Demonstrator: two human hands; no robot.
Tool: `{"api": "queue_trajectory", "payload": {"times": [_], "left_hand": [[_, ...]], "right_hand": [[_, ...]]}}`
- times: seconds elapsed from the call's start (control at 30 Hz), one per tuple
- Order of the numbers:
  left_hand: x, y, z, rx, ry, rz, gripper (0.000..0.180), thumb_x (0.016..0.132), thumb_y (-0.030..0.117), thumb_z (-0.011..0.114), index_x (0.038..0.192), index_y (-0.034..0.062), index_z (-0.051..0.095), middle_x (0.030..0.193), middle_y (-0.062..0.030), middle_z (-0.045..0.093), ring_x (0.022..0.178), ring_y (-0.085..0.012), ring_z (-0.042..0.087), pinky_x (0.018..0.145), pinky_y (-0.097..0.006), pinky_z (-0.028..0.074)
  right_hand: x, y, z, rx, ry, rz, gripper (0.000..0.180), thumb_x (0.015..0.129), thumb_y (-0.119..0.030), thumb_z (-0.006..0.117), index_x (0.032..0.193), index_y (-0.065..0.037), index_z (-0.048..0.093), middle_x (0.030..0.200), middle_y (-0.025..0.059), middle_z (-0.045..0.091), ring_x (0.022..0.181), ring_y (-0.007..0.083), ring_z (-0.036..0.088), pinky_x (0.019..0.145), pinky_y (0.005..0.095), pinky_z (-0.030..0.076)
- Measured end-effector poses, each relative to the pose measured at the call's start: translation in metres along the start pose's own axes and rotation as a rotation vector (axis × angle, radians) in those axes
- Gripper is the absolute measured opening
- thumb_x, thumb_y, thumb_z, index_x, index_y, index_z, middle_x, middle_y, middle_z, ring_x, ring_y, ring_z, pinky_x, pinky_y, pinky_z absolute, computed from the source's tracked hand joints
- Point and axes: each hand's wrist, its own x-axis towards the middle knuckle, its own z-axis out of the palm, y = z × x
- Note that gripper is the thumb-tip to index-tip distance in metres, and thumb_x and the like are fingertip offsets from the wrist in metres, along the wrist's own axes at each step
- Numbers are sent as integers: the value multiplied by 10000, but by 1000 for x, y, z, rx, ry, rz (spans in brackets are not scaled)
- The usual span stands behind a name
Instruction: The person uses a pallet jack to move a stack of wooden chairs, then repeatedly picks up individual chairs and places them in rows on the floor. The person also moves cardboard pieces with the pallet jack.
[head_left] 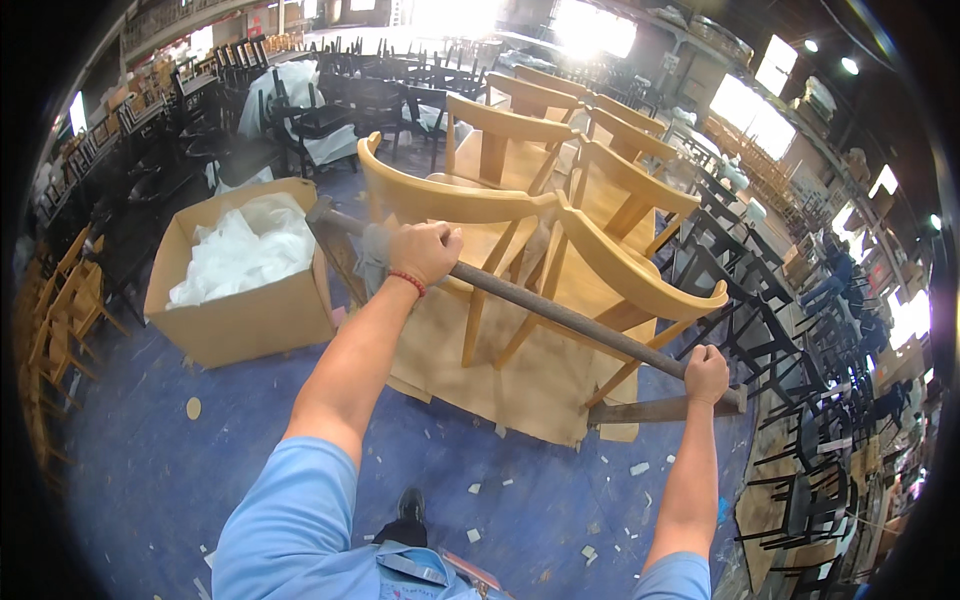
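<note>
Both of my arms reach forward to a long grey-brown push bar (570, 318) at the near end of a cart. My left hand (427, 252) is wrapped round the bar near its left end, beside some greyish wrapping. Toward the right end, my right hand (707, 374) has its fingers closed round the same bar. Just beyond the bar, light wooden chairs with curved backs stand in two rows, the nearest being a left chair (460, 207) and a right chair (640, 277). Brown cardboard (530, 405) lies beneath them. The cart's wheels are hidden.
At the left stands an open cardboard box (255, 325) filled with white wrapping (250, 245). Black chairs (720, 255) line the right side, and more black chairs (370, 105) crowd the far left. Wooden chairs (75, 300) stand along the left edge. Paper scraps litter the blue floor (240, 450).
</note>
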Motion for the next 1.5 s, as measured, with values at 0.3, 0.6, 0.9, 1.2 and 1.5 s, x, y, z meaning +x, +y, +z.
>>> {"api": "queue_trajectory", "payload": {"times": [0.3,0.6,0.9,1.2,1.5], "left_hand": [[107,-27,101,4,-49,18,303,825,329,552,688,84,666,667,-160,634,659,-333,623,650,-444,479],[219,-50,206,141,-106,-50,322,856,329,476,795,80,671,801,-176,660,765,-372,624,738,-459,471],[318,-50,305,172,-81,-125,361,866,373,480,768,69,649,769,-203,634,747,-408,614,696,-502,462],[402,-69,390,143,-88,-128,389,876,378,485,745,42,630,749,-219,614,737,-421,598,656,-494,441],[483,-95,467,63,-175,-101,392,907,352,466,805,-5,593,807,-254,579,789,-435,568,651,-459,422]], "right_hand": [[107,-30,91,-22,-52,24,322,809,-327,465,691,-47,570,749,209,616,731,428,589,648,503,443],[223,-64,184,-35,-64,24,313,812,-340,458,772,-89,639,809,200,651,793,414,621,693,509,481],[335,-75,263,63,-151,27,291,817,-328,490,739,-80,621,767,193,654,738,386,640,679,481,499],[424,-83,348,108,-79,-80,254,801,-280,517,695,-73,618,714,155,647,680,351,637,631,458,497],[486,-85,405,379,-47,-247,150,783,-187,575,710,-57,592,759,139,637,746,330,616,641,432,477]]}}
